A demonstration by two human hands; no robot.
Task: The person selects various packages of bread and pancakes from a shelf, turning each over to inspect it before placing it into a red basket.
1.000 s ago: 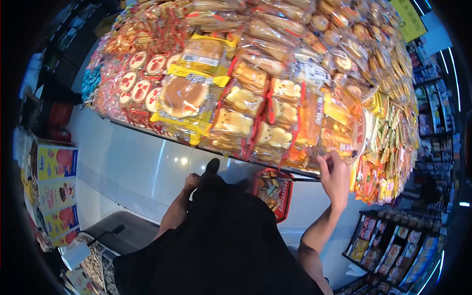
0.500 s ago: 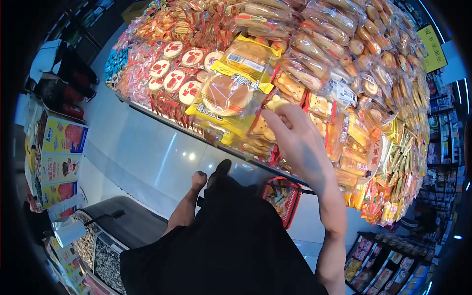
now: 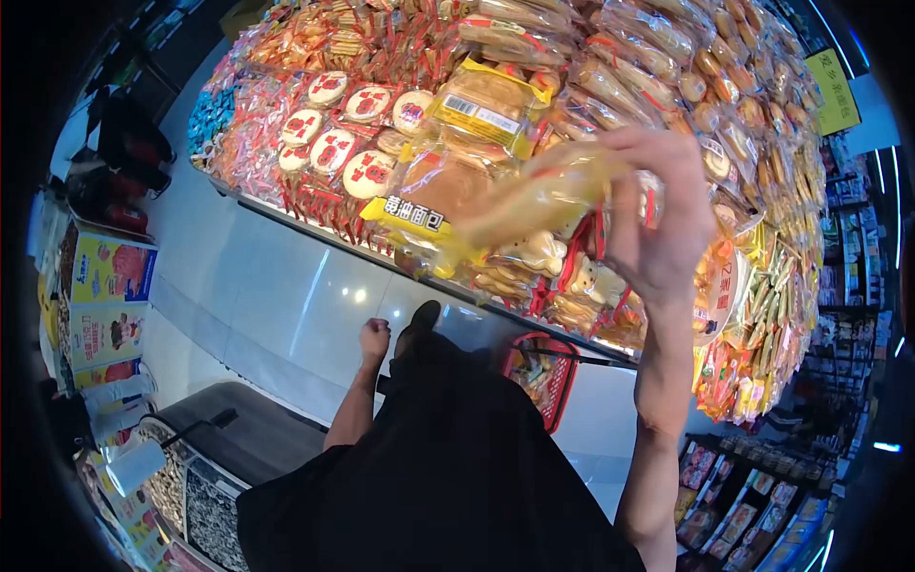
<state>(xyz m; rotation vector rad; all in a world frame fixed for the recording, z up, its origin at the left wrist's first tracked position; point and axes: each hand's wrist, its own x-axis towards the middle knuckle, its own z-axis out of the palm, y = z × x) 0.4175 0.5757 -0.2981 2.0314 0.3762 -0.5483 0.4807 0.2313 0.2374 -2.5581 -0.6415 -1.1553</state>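
Observation:
My right hand (image 3: 658,210) is raised over the bread display, its fingers closed on one end of a bread packet (image 3: 543,195). The packet is clear and yellow, tilted, and smeared by motion. Under and beside it lies a round bread in a wrapper with a yellow label (image 3: 443,186). Bear-shaped breads (image 3: 538,253) in clear, red-edged wrappers sit below the raised packet. My left hand (image 3: 375,336) hangs low by my body, curled into a fist, with nothing visible in it.
White round cakes with red prints (image 3: 332,150) lie left of the packet, and long wrapped breads (image 3: 634,43) are heaped behind. A red shopping basket (image 3: 543,381) with packets inside is below the display edge. Bulk bins (image 3: 210,515) stand at lower left. A person (image 3: 124,143) is at far left.
My right hand has risen from the bear-shaped breads and moved up and right, lifting a yellow and clear bread packet. My left hand remains a fist, slightly farther left and higher.

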